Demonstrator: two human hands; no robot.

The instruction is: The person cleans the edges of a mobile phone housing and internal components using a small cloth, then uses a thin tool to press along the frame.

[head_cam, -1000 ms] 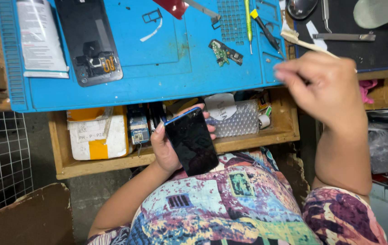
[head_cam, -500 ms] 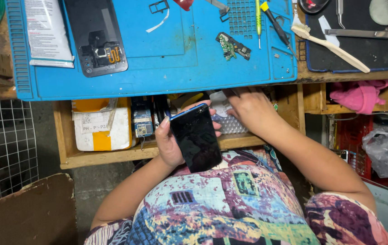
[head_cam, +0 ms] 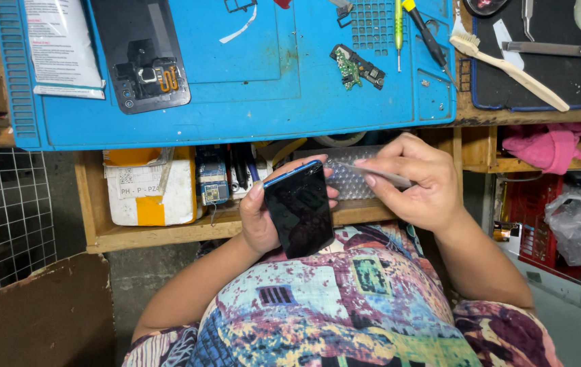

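My left hand (head_cam: 258,216) grips a black smartphone (head_cam: 301,207) with a blue edge, screen up, above my lap. My right hand (head_cam: 416,180) pinches a thin metal pry tool (head_cam: 379,175), its tip pointing left at the phone's upper right corner. Whether the tip touches the phone I cannot tell. Both hands sit below the edge of the blue work mat (head_cam: 250,109).
On the mat lie an opened phone back (head_cam: 142,58), a small circuit board (head_cam: 356,66), screwdrivers (head_cam: 426,34) and a paper sheet (head_cam: 61,44). A toothbrush (head_cam: 508,68) and tweezers lie on a black mat (head_cam: 549,61). The wooden shelf (head_cam: 161,231) below holds boxes. Pink cloth (head_cam: 549,146) right.
My right hand came down from the bench top to the shelf, and now holds a thin metal tool beside the phone. The left hand keeps the phone steady.
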